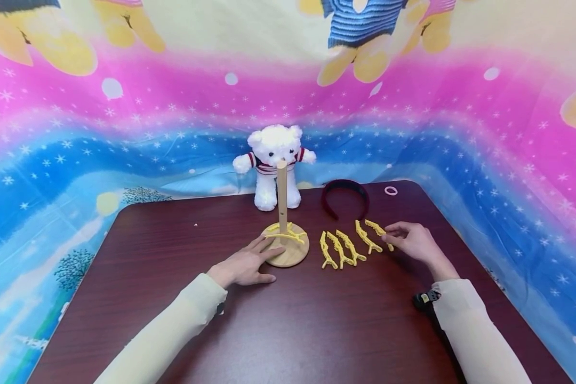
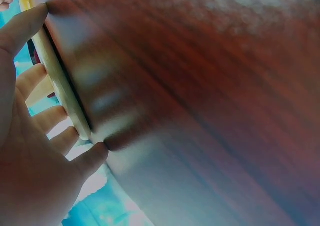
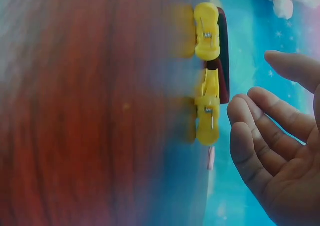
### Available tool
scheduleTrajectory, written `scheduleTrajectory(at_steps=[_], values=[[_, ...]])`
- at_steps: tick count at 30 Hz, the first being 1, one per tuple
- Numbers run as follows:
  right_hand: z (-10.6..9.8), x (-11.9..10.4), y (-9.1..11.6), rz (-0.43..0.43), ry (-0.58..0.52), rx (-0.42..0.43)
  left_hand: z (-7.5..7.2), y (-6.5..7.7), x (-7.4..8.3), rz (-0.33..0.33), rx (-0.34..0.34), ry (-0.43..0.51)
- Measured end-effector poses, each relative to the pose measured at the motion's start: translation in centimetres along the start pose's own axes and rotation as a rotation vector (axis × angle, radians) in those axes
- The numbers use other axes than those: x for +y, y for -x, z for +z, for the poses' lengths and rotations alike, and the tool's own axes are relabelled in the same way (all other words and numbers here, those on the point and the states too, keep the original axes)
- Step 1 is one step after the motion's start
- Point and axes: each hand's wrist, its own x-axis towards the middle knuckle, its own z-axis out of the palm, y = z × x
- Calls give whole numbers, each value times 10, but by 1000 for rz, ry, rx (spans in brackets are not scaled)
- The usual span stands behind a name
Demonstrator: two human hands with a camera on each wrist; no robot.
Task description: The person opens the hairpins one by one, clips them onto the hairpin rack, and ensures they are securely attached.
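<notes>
A wooden stand (image 1: 282, 197) has an upright post on a round base (image 1: 290, 260), with yellow hair clips (image 1: 295, 236) lying across the base. My left hand (image 1: 247, 264) rests its outstretched fingers on the base's left side; in the left wrist view, fingers (image 2: 52, 118) are spread along the base's edge. Several more yellow clips (image 1: 348, 248) lie in a row right of the stand. Beside the rightmost clip (image 1: 375, 228) is my right hand (image 1: 415, 245). The right wrist view shows its fingers (image 3: 280, 110) loosely bent, thumb apart, with nothing between them.
Behind the stand, a white teddy bear (image 1: 274, 144) stands at the table's back edge. A dark red headband (image 1: 344, 184) and a small pink ring (image 1: 391, 190) lie behind the clips. Patterned cloth (image 1: 197, 149) surrounds the brown table (image 1: 326, 330).
</notes>
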Motion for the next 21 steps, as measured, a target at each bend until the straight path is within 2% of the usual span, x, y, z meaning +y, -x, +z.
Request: scheduleTrajectory(at_steps=[11,21], values=[[-5,10,5,102,64,-1,-1,0,1,-1,0,12],[-7,12,3,173,118,-98,-2,1,1,10,5,8]])
